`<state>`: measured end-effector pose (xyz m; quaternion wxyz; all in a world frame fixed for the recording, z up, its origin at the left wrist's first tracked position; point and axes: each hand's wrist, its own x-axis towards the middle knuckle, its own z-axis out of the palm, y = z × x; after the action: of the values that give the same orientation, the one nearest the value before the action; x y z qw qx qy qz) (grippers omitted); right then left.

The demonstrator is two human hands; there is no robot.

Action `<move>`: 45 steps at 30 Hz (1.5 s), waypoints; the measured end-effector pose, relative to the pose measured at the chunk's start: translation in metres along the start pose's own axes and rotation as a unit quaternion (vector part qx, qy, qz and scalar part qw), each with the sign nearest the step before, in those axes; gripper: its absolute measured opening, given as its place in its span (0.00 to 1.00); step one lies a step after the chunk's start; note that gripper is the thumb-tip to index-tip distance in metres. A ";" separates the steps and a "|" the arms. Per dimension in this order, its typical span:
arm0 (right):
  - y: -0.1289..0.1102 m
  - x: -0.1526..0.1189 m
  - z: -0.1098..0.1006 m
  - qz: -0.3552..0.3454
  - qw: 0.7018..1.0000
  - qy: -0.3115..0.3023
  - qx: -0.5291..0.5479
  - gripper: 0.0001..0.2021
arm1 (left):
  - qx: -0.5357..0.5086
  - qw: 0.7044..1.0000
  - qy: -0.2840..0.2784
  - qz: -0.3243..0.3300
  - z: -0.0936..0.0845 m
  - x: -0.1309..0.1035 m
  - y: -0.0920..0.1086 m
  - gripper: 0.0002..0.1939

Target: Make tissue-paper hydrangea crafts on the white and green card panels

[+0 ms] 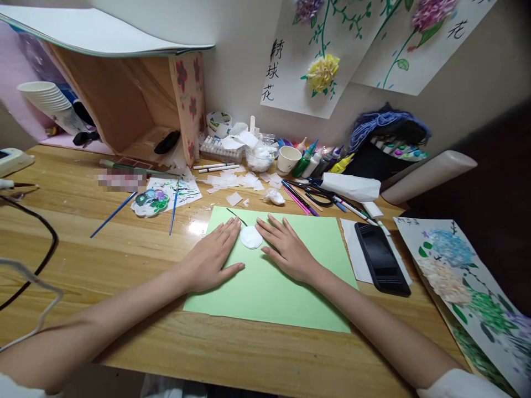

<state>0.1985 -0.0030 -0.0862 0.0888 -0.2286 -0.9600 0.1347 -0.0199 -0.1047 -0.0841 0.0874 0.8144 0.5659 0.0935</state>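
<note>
A sheet of light green paper [269,298] lies on the wooden desk in front of me. Near its upper middle sits a round white pad [251,237], with a short dark line [237,216] running up and left from it. My left hand [215,254] rests flat on the paper, fingertips just left of the pad. My right hand [286,249] lies flat on the other side, its fingertips at the pad's right edge. Both hands have their fingers stretched out and hold nothing.
Behind the paper are paper scraps [234,198], black scissors [317,193], a paper cup [289,160] and paint bottles [309,161]. Left are a paint palette [150,202] and brushes [114,214]. A phone [381,257] and a flower picture [468,276] lie right.
</note>
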 end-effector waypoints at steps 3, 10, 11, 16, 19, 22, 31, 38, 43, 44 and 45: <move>-0.001 0.000 -0.001 0.007 1.000 0.012 -0.009 0.29 | 0.000 1.000 -0.005 -0.002 -0.001 0.000 0.000 0.39; -0.002 0.000 -0.001 -0.016 1.000 -0.009 -0.014 0.28 | 0.004 1.000 -0.015 0.002 -0.004 0.000 0.001 0.36; -0.002 0.000 -0.001 -0.014 1.000 -0.006 -0.014 0.29 | 0.004 1.000 -0.015 0.006 -0.005 0.000 0.002 0.36; -0.003 0.001 -0.001 -0.010 1.000 -0.014 -0.012 0.31 | 0.003 1.000 -0.009 0.011 -0.003 0.000 0.002 0.36; -0.003 0.002 -0.002 -0.026 0.999 -0.028 -0.018 0.29 | 0.000 1.000 -0.001 0.021 -0.001 -0.001 0.002 0.36; -0.004 0.001 -0.003 -0.053 0.998 -0.019 -0.022 0.30 | -0.002 1.000 -0.002 0.026 -0.001 -0.001 0.001 0.36; -0.011 -0.002 -0.005 -0.150 0.987 -0.047 -0.013 0.28 | 0.000 1.000 -0.001 0.006 0.001 -0.001 0.001 0.39; -0.017 -0.002 -0.004 -0.153 0.988 -0.016 -0.009 0.26 | 0.003 1.000 0.000 0.006 0.001 -0.001 0.002 0.39; -0.017 -0.002 -0.001 -0.092 0.996 0.002 -0.021 0.26 | -0.004 1.000 0.006 0.016 -0.002 -0.001 0.003 0.38; -0.017 -0.002 -0.001 -0.090 0.996 -0.001 -0.021 0.26 | -0.006 1.000 0.003 0.027 -0.004 -0.001 0.004 0.37; -0.016 -0.002 0.000 -0.088 0.996 0.002 -0.021 0.26 | -0.007 0.999 -0.001 0.039 -0.005 0.000 0.004 0.36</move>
<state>0.1936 -0.0179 -0.0813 0.0973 -0.1456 -0.9788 0.1061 -0.0173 -0.1063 -0.0783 0.0899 0.8355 0.5328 0.1004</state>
